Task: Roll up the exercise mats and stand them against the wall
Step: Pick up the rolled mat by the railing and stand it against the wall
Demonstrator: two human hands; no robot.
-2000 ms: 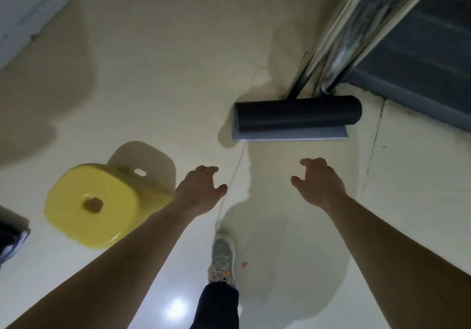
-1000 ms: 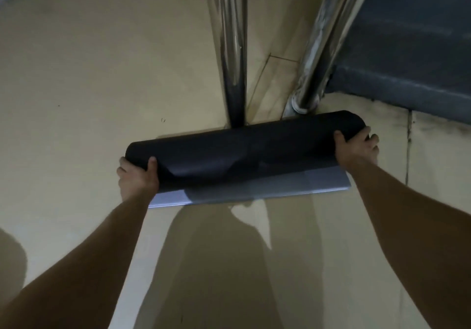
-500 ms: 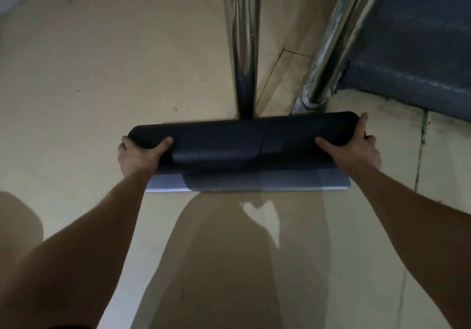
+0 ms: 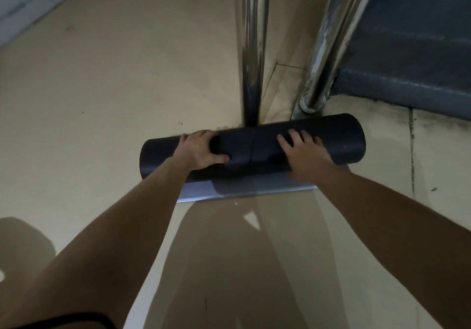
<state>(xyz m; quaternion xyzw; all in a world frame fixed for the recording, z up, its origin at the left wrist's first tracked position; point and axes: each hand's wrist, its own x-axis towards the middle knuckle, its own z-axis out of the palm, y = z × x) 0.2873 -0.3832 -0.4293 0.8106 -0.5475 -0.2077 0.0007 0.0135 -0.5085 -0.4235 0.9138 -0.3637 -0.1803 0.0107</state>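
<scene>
The rolled dark mat (image 4: pixel 331 140) lies crosswise on the floor (image 4: pixel 102 99), its far side just beside the feet of two steel posts (image 4: pixel 251 61). A short grey flap (image 4: pixel 242 186) of it is unrolled, flat on the near side. The left hand (image 4: pixel 198 150) grips the roll left of its middle, fingers over the top and thumb (image 4: pixel 221 159) along the near face. The right hand (image 4: pixel 303 155) rests right of the middle, fingers spread flat over the top. Both ends of the roll stick out past the hands. A dark step (image 4: pixel 407 61) rises at far right.
</scene>
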